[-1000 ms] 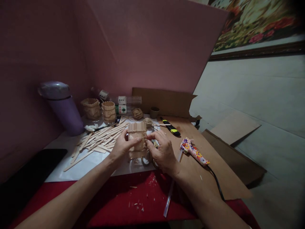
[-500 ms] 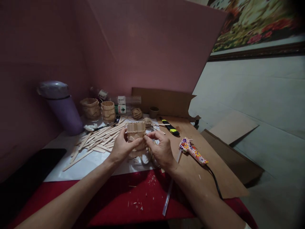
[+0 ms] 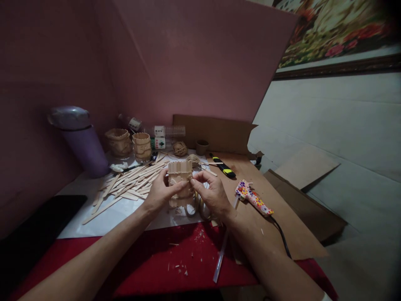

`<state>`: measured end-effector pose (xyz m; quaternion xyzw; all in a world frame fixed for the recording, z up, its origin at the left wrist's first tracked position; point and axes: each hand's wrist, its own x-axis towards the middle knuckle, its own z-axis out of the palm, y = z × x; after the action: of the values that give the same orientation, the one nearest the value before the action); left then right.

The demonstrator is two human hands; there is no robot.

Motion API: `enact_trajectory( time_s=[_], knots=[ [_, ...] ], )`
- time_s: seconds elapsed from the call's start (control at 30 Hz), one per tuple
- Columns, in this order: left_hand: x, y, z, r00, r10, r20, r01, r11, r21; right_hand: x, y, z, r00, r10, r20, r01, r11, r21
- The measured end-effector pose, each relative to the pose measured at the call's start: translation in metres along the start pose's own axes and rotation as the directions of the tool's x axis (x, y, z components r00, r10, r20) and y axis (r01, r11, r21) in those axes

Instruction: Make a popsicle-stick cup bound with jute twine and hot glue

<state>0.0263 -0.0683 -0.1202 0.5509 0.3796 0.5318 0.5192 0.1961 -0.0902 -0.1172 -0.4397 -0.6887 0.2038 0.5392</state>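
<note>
Nudged rightward, the cup (image 3: 180, 177) points up, axis near-vertical, left grip (image 3: 160, 191) pinching it, right grip (image 3: 214, 195) pressed together.

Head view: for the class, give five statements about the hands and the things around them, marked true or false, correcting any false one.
1. The left hand holds a craft-stick cup. True.
2. The right hand grips the floral glue gun. False: it is at the cup's side; the gun lies on brown cardboard.
3. Loose craft sticks lie on the white sheet. True.
4. The purple bottle stands right of the sticks. False: left.
5. A twine ball lies beyond the held cup. True.
</note>
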Motion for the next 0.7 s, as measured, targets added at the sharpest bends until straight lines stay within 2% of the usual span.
enact_trajectory(
  time_s=[0.13,0.23,0.33,0.47,0.7],
  knots=[
    [-0.0006,0.0006,0.0004,1.0,0.005,0.024,-0.004,1.0,-0.023,0.0,-0.0012,0.0019,0.999,0.03,-0.038,-0.027,0.997,0.069],
    [-0.0016,0.0011,0.0016,1.0,-0.008,0.029,0.01,0.998,-0.06,-0.0007,-0.0017,0.0028,0.996,-0.009,-0.093,0.015,0.998,0.062],
    [-0.0026,0.0013,0.0029,0.998,-0.042,0.044,0.046,0.995,-0.091,-0.0025,-0.0023,0.0022,0.985,-0.136,-0.107,0.13,0.99,-0.062],
    [-0.0027,0.0005,0.004,0.991,-0.111,0.069,0.121,0.981,-0.15,-0.0054,-0.0031,0.0004,0.943,-0.322,-0.083,0.288,0.916,-0.28],
    [-0.0029,0.0006,0.0041,0.975,-0.179,0.134,0.211,0.937,-0.278,-0.0087,-0.0043,-0.0053,0.886,-0.458,0.066,0.43,0.762,-0.483]
  ],
)
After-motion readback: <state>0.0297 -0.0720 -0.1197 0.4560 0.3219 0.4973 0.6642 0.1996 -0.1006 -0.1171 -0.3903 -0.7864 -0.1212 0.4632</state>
